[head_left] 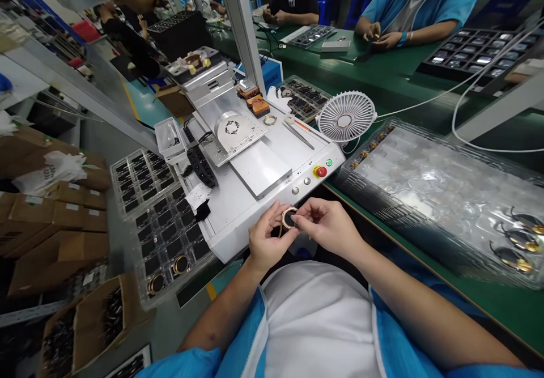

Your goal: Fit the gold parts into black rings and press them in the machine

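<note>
A small round part (289, 218) with a copper-coloured ring and a dark centre is held in front of the white machine (229, 219). My left hand (269, 235) grips its left side between thumb and fingers. From the right, my right hand (326, 225) is closed with its fingertips on the face of the part. A thin yellowish strand hangs below it near my left fingers. Just beyond my hands is the machine's front panel, with a red button (321, 171) and silver buttons. A metal plate (261, 168) lies on the machine top.
A white fan (346, 116) stands right of the machine, near tweezers (298, 135). Stacked clear trays (425, 196) fill the right bench. Trays of dark parts (170, 230) lie at the left. Open cardboard boxes (127, 315) are lower left. A metal post rises behind. Across the bench, people work.
</note>
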Demonstrator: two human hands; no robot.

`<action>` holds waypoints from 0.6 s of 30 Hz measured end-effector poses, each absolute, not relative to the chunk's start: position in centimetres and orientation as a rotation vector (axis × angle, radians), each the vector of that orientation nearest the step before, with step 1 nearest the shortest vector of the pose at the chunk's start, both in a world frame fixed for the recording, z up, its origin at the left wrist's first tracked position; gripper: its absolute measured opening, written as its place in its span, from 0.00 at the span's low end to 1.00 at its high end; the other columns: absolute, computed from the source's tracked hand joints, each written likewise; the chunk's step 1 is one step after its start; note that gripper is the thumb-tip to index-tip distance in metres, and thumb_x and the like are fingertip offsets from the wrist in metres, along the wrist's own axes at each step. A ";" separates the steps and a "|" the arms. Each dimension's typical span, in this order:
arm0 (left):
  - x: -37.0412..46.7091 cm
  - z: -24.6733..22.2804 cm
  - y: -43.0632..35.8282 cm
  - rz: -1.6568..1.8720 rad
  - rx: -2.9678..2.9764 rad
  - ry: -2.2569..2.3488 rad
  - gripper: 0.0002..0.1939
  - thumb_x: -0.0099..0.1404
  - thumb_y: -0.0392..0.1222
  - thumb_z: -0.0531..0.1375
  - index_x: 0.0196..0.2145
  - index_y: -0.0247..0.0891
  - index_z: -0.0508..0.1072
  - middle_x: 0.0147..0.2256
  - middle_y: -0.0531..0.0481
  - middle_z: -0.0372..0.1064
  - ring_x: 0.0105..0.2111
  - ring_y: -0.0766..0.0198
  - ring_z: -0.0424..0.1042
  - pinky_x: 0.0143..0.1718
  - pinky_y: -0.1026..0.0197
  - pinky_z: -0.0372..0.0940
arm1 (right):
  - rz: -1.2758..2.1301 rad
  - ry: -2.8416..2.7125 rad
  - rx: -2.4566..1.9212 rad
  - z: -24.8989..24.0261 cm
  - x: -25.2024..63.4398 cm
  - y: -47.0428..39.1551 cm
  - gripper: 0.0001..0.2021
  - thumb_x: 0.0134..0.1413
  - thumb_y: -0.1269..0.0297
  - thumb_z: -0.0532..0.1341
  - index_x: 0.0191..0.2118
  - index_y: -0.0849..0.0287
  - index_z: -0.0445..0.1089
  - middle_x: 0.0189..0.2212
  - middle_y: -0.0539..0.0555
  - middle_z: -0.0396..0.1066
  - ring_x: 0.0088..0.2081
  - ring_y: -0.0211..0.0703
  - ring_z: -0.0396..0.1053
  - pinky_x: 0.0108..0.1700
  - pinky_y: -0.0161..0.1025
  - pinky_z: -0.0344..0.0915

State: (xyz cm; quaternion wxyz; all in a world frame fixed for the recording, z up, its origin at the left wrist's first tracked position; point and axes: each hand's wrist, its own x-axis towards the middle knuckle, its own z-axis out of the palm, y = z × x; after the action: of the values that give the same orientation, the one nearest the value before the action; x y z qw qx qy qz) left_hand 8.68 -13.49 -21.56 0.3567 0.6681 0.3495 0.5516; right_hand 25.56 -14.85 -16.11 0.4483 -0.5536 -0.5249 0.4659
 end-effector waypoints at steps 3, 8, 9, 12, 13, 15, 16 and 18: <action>8.7 -21.6 -13.6 1.432 1.728 0.914 0.36 0.57 0.32 0.73 0.62 0.39 0.70 0.50 0.39 0.80 0.46 0.53 0.83 0.44 0.58 0.81 | 1.143 -1.279 -1.380 -16.3 25.5 -14.9 0.09 0.51 0.59 0.67 0.28 0.57 0.70 0.21 0.50 0.71 0.22 0.38 0.64 0.24 0.35 0.60; 9.2 -22.0 -14.0 1.445 1.679 0.854 0.37 0.56 0.31 0.74 0.62 0.40 0.70 0.50 0.39 0.81 0.46 0.53 0.83 0.47 0.56 0.80 | 1.399 -1.116 -1.317 -17.2 25.5 -15.0 0.17 0.49 0.51 0.71 0.34 0.57 0.69 0.23 0.48 0.69 0.22 0.37 0.64 0.24 0.33 0.61; 9.3 -22.2 -14.1 1.427 1.682 0.822 0.38 0.56 0.31 0.74 0.62 0.41 0.70 0.50 0.40 0.80 0.47 0.53 0.82 0.48 0.56 0.80 | 1.491 -1.073 -1.274 -17.3 25.8 -15.1 0.19 0.48 0.48 0.71 0.33 0.57 0.68 0.22 0.48 0.69 0.22 0.37 0.64 0.23 0.34 0.61; 9.5 -22.7 -14.1 1.316 1.737 0.753 0.40 0.56 0.31 0.73 0.64 0.44 0.68 0.55 0.40 0.77 0.51 0.52 0.80 0.54 0.52 0.77 | 1.432 -0.950 -1.262 -17.1 28.9 -16.5 0.25 0.42 0.41 0.74 0.30 0.56 0.66 0.23 0.50 0.69 0.22 0.38 0.63 0.23 0.35 0.60; 9.4 -22.9 -14.0 1.279 1.759 0.751 0.38 0.57 0.31 0.73 0.63 0.44 0.69 0.56 0.40 0.76 0.52 0.52 0.79 0.55 0.50 0.76 | 1.282 -0.909 -1.333 -16.9 30.7 -17.6 0.25 0.42 0.40 0.74 0.29 0.56 0.67 0.24 0.51 0.70 0.23 0.38 0.64 0.25 0.37 0.61; 9.1 -23.2 -13.7 1.228 1.781 0.781 0.30 0.59 0.33 0.71 0.59 0.42 0.73 0.54 0.40 0.76 0.52 0.52 0.79 0.56 0.49 0.75 | 0.882 -0.791 -1.561 -16.5 35.3 -20.8 0.24 0.43 0.39 0.74 0.30 0.54 0.71 0.27 0.54 0.72 0.25 0.41 0.65 0.28 0.41 0.62; 9.0 -23.2 -13.5 1.206 1.782 0.799 0.26 0.60 0.33 0.70 0.56 0.41 0.76 0.52 0.41 0.77 0.51 0.53 0.79 0.55 0.50 0.76 | 0.672 -0.733 -1.723 -16.4 37.8 -22.9 0.22 0.47 0.39 0.72 0.32 0.53 0.73 0.29 0.57 0.73 0.27 0.43 0.67 0.31 0.44 0.63; 8.7 -23.1 -13.2 1.169 1.780 0.816 0.18 0.62 0.33 0.69 0.50 0.40 0.79 0.46 0.43 0.79 0.47 0.56 0.80 0.52 0.53 0.77 | 0.222 -0.548 -2.038 -16.4 42.6 -27.4 0.25 0.46 0.34 0.71 0.34 0.53 0.74 0.29 0.63 0.73 0.28 0.47 0.69 0.31 0.49 0.62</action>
State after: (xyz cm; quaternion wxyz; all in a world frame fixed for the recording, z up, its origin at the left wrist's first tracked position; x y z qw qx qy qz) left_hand 8.74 -13.17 -23.13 0.4175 0.7092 0.3253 0.4657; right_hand 42.60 -27.42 -16.39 0.4882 -0.8382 -0.2253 0.0912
